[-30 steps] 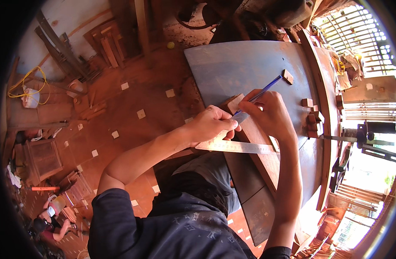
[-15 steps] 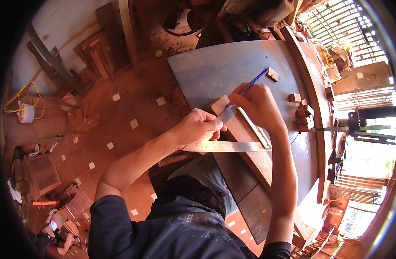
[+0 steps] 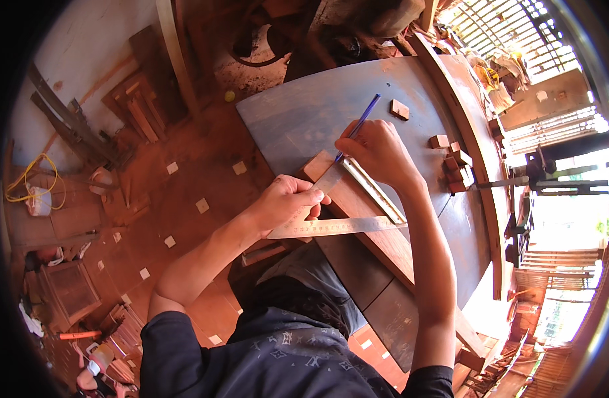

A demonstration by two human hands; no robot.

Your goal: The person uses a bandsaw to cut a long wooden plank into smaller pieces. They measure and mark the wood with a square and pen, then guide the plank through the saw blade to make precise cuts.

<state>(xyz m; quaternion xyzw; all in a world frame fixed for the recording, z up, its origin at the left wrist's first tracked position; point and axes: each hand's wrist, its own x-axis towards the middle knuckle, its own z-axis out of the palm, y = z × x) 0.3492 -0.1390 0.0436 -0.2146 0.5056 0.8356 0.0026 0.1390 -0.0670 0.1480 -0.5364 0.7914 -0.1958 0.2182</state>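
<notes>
My left hand (image 3: 292,204) is closed on a metal square (image 3: 311,228) with a ruler-marked blade, pinching it between thumb and fingers. The blade reaches across a long wooden beam (image 3: 382,243), and a second metal part lies toward the beam's far end. In my right hand (image 3: 378,147) is a blue pen (image 3: 367,116), its tip down at the beam's far end beside the metal edge. A pale, narrow strip or slot (image 3: 377,192) runs along the beam below my right hand. My left palm hides part of the square.
The beam lies over a grey tabletop (image 3: 298,109). Several small wooden blocks (image 3: 458,169) sit on its right side, and one block (image 3: 399,109) lies farther off. A long wooden rail (image 3: 480,126) borders the right. Another person (image 3: 92,378) is at the lower left.
The pen stands steeper, its tip still at the beam's far end. The whole scene has shifted slightly left in view. Both hands keep their holds.
</notes>
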